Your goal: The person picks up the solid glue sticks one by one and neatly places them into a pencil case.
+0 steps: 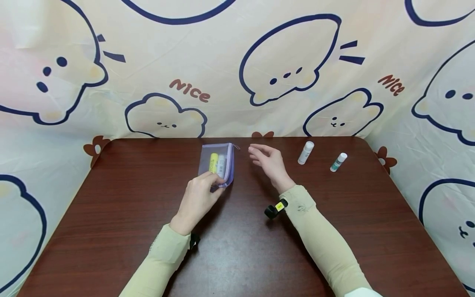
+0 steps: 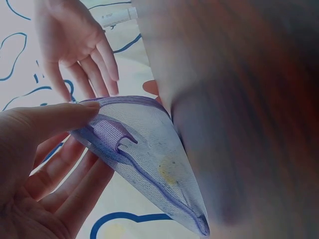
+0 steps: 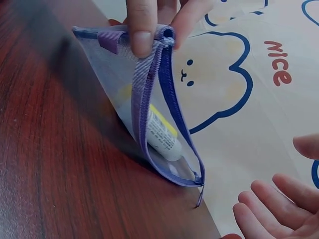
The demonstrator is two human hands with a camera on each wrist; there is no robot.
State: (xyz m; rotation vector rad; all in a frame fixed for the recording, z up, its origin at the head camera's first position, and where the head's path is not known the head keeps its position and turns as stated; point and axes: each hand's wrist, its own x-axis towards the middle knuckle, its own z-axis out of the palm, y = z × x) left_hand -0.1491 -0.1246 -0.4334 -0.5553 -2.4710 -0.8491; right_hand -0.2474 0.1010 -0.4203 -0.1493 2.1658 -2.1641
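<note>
A purple mesh zip pouch (image 1: 205,153) hangs from my left hand (image 1: 198,200), whose thumb and fingers pinch one end of its zipped edge. The zip is undone, and the mouth (image 3: 172,99) gapes toward the right. Inside lie a yellow stick tube (image 1: 213,161) and a white one (image 3: 162,137) with printed text; they look like glue sticks. My right hand (image 1: 272,165) hovers just right of the pouch, holding nothing, its fingers (image 3: 271,206) loosely bent and its palm facing the mouth.
To the right on the dark wooden table (image 1: 122,206) stand a white capped tube (image 1: 306,153) and a smaller one with a teal label (image 1: 338,162). A cartoon-printed cloth (image 1: 222,53) rises behind the table's far edge and along both sides.
</note>
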